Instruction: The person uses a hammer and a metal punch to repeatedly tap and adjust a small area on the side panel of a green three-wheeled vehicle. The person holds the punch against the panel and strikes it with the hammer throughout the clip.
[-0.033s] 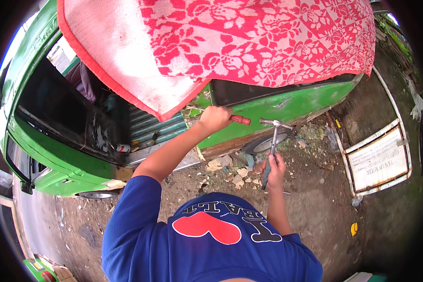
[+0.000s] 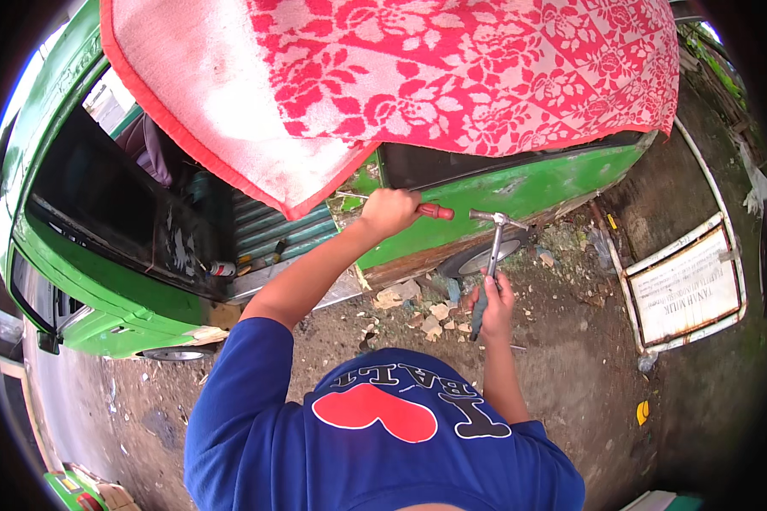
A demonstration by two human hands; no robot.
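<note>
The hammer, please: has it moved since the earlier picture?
Yes, slightly: the hammer shifted up and left in view, judged against the vehicle wheel.

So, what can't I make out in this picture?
All in the head view:
- Middle of the red-handled tool: wrapped by the left hand.
- Its tip: too small.
- Part of the hammer: covered by the right hand.
- Whatever lies beneath the floral blanket.
- The wheel's top: behind the green panel.

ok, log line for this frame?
left hand: gripping red-handled tool | right hand: gripping hammer | hammer head: apart from red-handled tool
</note>
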